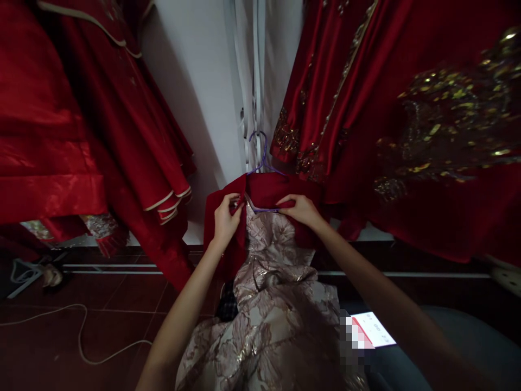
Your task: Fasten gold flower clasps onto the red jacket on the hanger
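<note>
A dark red jacket [268,187] hangs open on a purple hanger [260,163], over a pale pink-silver brocade dress [271,304] that spreads down toward me. My left hand [228,217] pinches the jacket's front edge on the left side. Across the neckline, my right hand [299,210] is closed on the jacket's right edge, with its fingertips beside a purple bar at the top of the dress. Folded fabric partly hides what lies under the right fingertips.
Red garments [122,108] hang on the left, and more with gold sequins [443,119] on the right. Behind the hanger are white metal rails [256,70]. A pale cable [83,331] crosses the tiled floor; a lit phone screen [376,329] lies at lower right.
</note>
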Tool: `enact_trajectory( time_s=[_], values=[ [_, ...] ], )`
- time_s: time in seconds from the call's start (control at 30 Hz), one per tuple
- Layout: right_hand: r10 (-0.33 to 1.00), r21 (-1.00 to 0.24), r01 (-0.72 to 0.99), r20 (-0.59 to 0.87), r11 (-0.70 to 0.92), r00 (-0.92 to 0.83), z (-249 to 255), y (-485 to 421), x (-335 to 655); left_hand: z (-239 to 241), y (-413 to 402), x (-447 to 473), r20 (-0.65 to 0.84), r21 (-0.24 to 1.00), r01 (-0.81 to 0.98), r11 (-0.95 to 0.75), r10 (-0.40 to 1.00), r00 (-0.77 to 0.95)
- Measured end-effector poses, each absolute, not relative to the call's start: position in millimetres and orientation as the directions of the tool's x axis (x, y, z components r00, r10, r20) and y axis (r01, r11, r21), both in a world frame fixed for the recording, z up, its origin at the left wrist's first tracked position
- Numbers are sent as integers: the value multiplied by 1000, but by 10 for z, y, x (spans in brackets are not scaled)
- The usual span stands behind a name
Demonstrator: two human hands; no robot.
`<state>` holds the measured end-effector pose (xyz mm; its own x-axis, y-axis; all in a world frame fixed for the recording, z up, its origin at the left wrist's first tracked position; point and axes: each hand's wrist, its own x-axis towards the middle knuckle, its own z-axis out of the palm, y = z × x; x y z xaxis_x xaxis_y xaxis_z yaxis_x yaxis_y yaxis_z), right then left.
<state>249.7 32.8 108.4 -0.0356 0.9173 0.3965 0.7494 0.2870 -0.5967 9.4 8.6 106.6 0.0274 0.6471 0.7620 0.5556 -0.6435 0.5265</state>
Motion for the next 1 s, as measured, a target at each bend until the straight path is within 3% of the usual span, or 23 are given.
enact_trajectory(
  time_s=[0.27, 0.4, 0.57, 0.73, 0.83, 1.0],
  values=[
    [843, -668, 638, 535, 383, 55, 868, 155, 2612, 1157, 14, 139, 800, 513, 552, -657, 599, -31],
    [882, -788, 542, 442, 292, 167, 751, 213, 2665, 1183, 5, 155, 813, 476, 587, -655, 582, -9],
    [946, -850, 448, 322, 276, 29, 797, 208, 2612, 1155, 49, 171, 803, 472, 605, -641, 596, 6],
    [837, -705, 504, 543, 499, -67, 964, 114, 2184, 1063, 75, 394, 778, 467, 564, -681, 619, 104],
    [788, -588, 571, 586, 573, -188, 1013, 18, 1966, 974, 41, 485, 751, 494, 560, -665, 651, 110],
    [714, -573, 537, 695, 620, -84, 997, -51, 1918, 855, -40, 493, 713, 602, 491, -630, 700, 24]
  ],
)
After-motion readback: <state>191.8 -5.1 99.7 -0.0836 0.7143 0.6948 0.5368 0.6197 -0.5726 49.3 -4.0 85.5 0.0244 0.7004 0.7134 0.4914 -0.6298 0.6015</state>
